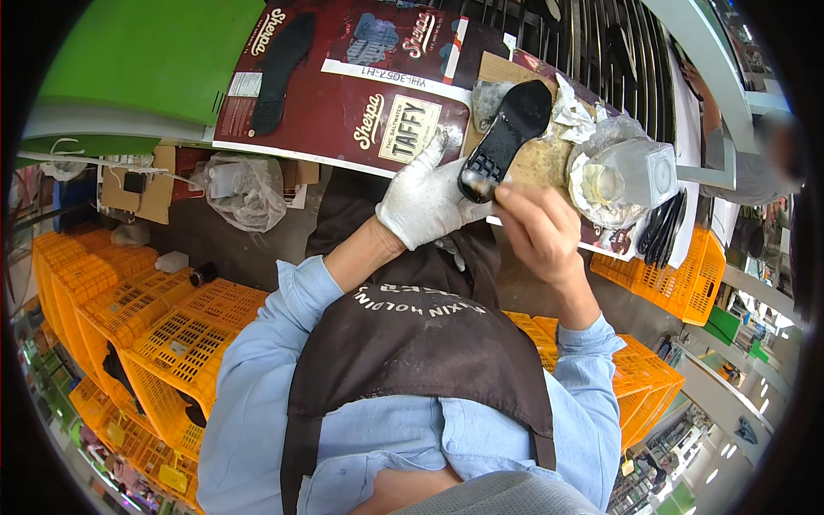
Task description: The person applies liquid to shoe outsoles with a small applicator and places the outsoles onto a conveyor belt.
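Observation:
In front of me a glossy black shoe sole (515, 120) is tilted, its heel end toward me and its toe pointing away to the right. My left hand (422, 197), in a white glove, is closed on the sole's heel end from the left. My bare right hand (542, 227) has its fingers pinched together at the heel's right edge. A pale blur shows at those fingertips, and whatever they hold is too small to make out. Another black sole (281, 77) lies flat on the dark red printed board (335, 129), farther left.
To the right are crumpled white paper (573, 112) and a clear plastic container (639, 172) by a plastic-lined bowl. Dark metal rollers (601, 43) run behind. Orange crates (189, 343) stand low on both sides. Another person (747, 163) is at the far right.

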A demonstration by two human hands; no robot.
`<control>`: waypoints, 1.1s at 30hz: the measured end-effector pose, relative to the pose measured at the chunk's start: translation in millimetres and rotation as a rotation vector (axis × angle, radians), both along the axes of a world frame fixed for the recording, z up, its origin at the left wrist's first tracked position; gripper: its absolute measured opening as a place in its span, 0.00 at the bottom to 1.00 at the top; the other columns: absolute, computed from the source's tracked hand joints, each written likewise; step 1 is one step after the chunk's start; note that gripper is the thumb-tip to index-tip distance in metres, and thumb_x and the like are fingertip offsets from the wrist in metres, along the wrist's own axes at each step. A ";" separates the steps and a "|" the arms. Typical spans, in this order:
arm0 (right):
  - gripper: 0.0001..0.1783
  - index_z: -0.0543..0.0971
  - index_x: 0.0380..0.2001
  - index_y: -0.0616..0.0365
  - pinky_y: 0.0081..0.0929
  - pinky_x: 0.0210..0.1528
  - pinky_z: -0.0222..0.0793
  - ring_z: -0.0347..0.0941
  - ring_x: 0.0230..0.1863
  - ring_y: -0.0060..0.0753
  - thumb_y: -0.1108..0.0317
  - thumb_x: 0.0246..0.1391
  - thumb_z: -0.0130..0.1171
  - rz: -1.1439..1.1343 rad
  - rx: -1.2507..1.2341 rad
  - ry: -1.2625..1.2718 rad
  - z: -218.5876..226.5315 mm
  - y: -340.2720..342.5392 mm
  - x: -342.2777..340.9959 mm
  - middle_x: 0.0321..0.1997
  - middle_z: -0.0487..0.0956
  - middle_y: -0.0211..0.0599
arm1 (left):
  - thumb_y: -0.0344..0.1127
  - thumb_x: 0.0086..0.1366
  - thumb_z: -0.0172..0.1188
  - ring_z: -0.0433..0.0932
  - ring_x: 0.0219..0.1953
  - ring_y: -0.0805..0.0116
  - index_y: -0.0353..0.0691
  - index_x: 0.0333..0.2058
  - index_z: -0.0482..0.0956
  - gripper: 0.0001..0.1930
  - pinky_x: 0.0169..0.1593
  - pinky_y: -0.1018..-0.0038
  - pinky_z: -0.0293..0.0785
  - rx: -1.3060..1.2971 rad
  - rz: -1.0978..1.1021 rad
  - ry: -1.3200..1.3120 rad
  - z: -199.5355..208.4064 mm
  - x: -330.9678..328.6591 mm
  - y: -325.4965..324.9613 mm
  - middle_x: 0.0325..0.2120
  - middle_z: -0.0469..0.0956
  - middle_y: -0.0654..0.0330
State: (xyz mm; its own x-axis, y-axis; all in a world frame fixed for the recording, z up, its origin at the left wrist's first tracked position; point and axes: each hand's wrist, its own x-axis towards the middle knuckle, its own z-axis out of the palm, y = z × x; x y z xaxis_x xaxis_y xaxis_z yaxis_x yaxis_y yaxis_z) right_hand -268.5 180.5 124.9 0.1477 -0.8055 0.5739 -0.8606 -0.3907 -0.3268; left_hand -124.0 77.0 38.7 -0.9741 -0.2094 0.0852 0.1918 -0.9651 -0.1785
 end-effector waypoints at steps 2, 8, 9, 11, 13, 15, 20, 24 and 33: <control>0.18 0.78 0.38 0.64 0.27 0.27 0.72 0.76 0.28 0.35 0.80 0.39 0.68 0.002 0.014 0.011 -9.8 0.3 -0.2 0.35 0.80 0.41 | 0.62 0.70 0.26 0.70 0.48 0.61 0.33 0.57 0.63 0.37 0.58 0.64 0.63 -0.021 -0.005 -0.140 13.4 -1.2 1.3 0.45 0.72 0.52; 0.17 0.79 0.37 0.63 0.25 0.25 0.71 0.74 0.25 0.30 0.81 0.37 0.66 0.020 -0.069 -0.018 -5.3 0.0 12.0 0.34 0.79 0.39 | 0.70 0.65 0.28 0.68 0.54 0.60 0.33 0.59 0.61 0.43 0.60 0.65 0.60 -0.094 -0.079 -0.242 19.3 -2.3 -2.2 0.52 0.70 0.50; 0.18 0.79 0.37 0.63 0.25 0.25 0.71 0.74 0.26 0.30 0.81 0.37 0.66 -0.035 -0.096 0.001 -6.9 -3.6 8.7 0.34 0.79 0.39 | 0.70 0.65 0.28 0.68 0.54 0.60 0.33 0.59 0.61 0.43 0.60 0.65 0.60 -0.094 -0.082 -0.242 12.4 -2.6 0.7 0.52 0.70 0.50; 0.18 0.79 0.37 0.64 0.25 0.25 0.71 0.75 0.26 0.30 0.81 0.37 0.66 -0.094 -0.059 0.049 -10.3 -5.2 6.9 0.34 0.80 0.38 | 0.70 0.65 0.28 0.69 0.53 0.58 0.35 0.60 0.60 0.43 0.61 0.65 0.60 0.114 -0.002 0.134 1.9 -3.9 2.4 0.52 0.70 0.50; 0.18 0.79 0.36 0.64 0.25 0.26 0.71 0.75 0.27 0.30 0.82 0.37 0.66 0.002 0.014 0.009 -11.0 0.9 11.1 0.34 0.80 0.39 | 0.71 0.64 0.28 0.69 0.53 0.56 0.34 0.60 0.60 0.44 0.61 0.64 0.61 0.164 -0.062 0.052 4.5 -5.4 -0.4 0.52 0.69 0.49; 0.16 0.79 0.36 0.64 0.26 0.28 0.73 0.77 0.29 0.34 0.81 0.40 0.68 0.042 0.073 -0.074 -7.1 6.2 16.0 0.34 0.80 0.42 | 0.71 0.64 0.27 0.69 0.52 0.55 0.31 0.58 0.62 0.45 0.60 0.61 0.62 0.014 -0.123 -0.259 25.9 -6.2 -1.5 0.51 0.70 0.48; 0.15 0.79 0.35 0.62 0.26 0.28 0.73 0.76 0.28 0.33 0.81 0.39 0.67 -0.086 0.025 -0.165 -6.7 3.8 10.0 0.33 0.80 0.38 | 0.69 0.66 0.27 0.72 0.50 0.54 0.32 0.59 0.60 0.43 0.57 0.62 0.66 0.105 -0.040 -0.121 6.7 -9.3 2.8 0.50 0.71 0.46; 0.12 0.80 0.35 0.63 0.24 0.30 0.72 0.76 0.29 0.30 0.77 0.43 0.65 -0.162 0.278 -0.443 4.4 6.4 -0.7 0.31 0.79 0.38 | 0.66 0.68 0.30 0.72 0.48 0.54 0.32 0.57 0.64 0.39 0.57 0.61 0.66 0.045 -0.110 -0.287 16.3 -7.7 1.7 0.48 0.73 0.47; 0.11 0.81 0.38 0.66 0.18 0.31 0.71 0.74 0.27 0.18 0.73 0.52 0.62 -0.688 0.167 -0.455 -42.4 -24.2 -99.7 0.29 0.81 0.34 | 0.42 0.74 0.33 0.68 0.56 0.43 0.33 0.62 0.56 0.24 0.61 0.54 0.65 -0.003 -0.118 -0.293 -4.9 -13.0 14.0 0.57 0.63 0.39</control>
State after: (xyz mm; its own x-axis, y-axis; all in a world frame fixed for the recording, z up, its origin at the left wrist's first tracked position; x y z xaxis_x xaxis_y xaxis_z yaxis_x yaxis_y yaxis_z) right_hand -368.2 156.3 82.5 -0.6246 -0.7106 0.3240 -0.6593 0.2573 -0.7065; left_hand -136.9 91.0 33.8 -0.9748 -0.0932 -0.2027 0.1210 -0.9842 -0.1295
